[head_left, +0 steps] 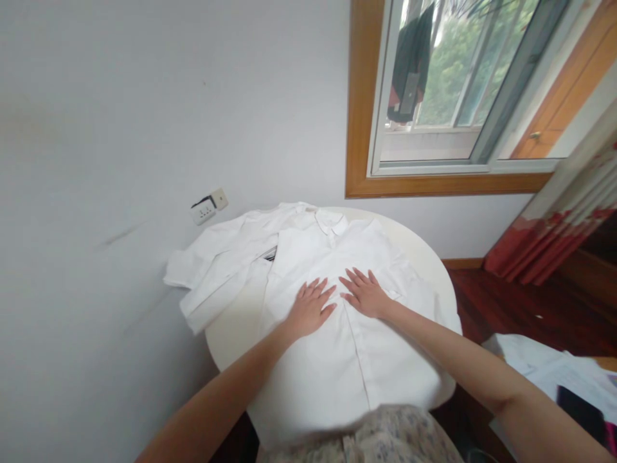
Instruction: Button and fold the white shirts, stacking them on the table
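Note:
A white button-up shirt (337, 360) lies spread front-up on a round cream table (231, 328), its collar toward the wall. My left hand (311, 305) rests flat on the shirt's chest, fingers stretched out. My right hand (365, 292) lies flat beside it, just across the button placket, fingers spread too. Neither hand holds anything. One sleeve (216, 270) is bunched off to the left and hangs over the table's edge. A small dark object (270, 255) peeks out from under the shirt near the left shoulder.
A wall socket (208, 207) sits on the white wall behind the table. A wood-framed window (448, 96) is at the upper right, with red and white curtains (559, 225) beside it. Papers (554, 373) lie at the lower right above a dark wooden floor.

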### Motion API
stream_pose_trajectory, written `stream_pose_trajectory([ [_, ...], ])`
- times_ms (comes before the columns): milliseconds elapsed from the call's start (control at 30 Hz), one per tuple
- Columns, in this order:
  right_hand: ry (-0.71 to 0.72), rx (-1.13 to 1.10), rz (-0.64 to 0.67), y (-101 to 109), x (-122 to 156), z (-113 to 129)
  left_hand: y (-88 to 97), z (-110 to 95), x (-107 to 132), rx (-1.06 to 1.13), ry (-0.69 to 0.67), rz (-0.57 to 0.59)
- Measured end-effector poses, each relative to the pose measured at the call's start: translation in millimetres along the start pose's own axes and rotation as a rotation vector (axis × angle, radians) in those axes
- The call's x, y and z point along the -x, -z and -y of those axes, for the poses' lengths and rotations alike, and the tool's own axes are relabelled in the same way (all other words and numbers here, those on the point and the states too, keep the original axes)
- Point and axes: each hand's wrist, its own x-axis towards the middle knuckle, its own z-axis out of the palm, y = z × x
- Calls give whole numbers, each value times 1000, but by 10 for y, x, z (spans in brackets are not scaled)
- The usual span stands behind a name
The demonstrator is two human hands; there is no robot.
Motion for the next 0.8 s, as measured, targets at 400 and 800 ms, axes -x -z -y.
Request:
stream_pose_trajectory([
  [400,-92,-8,17,180,430,-244,71,164,212,-8,-25,68],
  [800,-179,-35,18,225,791,-41,302,60,559,-6,-63,78],
])
